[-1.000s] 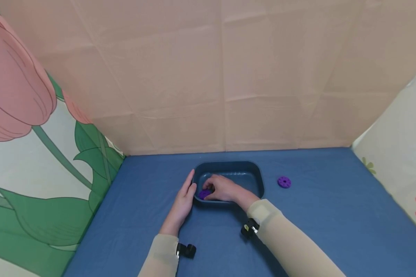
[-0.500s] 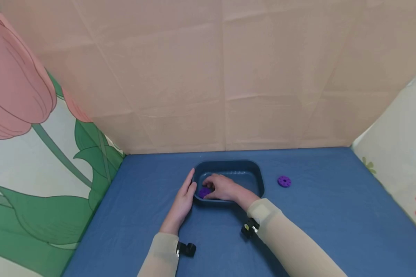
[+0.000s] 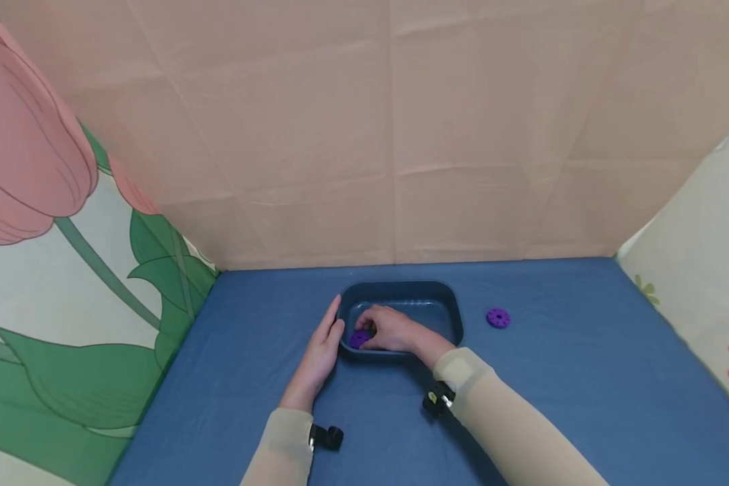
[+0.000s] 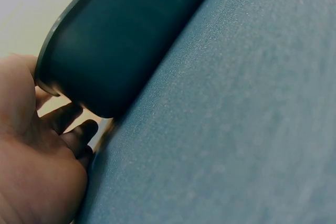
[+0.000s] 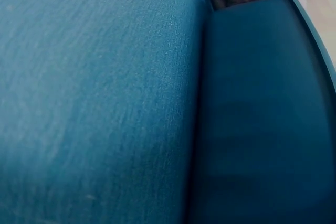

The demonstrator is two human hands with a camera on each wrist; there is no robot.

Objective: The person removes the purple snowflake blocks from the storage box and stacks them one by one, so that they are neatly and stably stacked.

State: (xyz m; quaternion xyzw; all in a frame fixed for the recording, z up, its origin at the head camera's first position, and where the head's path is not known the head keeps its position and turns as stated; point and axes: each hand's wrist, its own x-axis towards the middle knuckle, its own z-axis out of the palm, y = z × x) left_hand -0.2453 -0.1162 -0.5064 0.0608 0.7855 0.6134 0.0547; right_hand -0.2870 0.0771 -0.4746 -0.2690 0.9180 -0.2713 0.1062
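A dark blue rectangular tray (image 3: 425,314) stands on the blue cloth. In its near left corner lies a purple disc (image 3: 358,338) with a notched edge, partly covered by my right hand (image 3: 391,329). That hand reaches over the near rim, and its curled fingers and thumb pinch the disc. My left hand (image 3: 321,351) rests along the tray's left end, its fingers straight. In the left wrist view, the left hand (image 4: 42,166) meets the tray's rim and outer wall. The right wrist view shows the tray's outer wall (image 5: 262,114); the right hand's fingers are hidden there.
A second purple disc (image 3: 498,318), with holes in it, lies flat on the cloth to the right of the tray. Behind the table (image 3: 267,317) hangs a plain beige cloth (image 3: 316,135). Flower-patterned panels stand at the left and right.
The purple disc in the tray has tilted and shifted slightly under the right fingers. Both hands and the tray hold nearly the same places.
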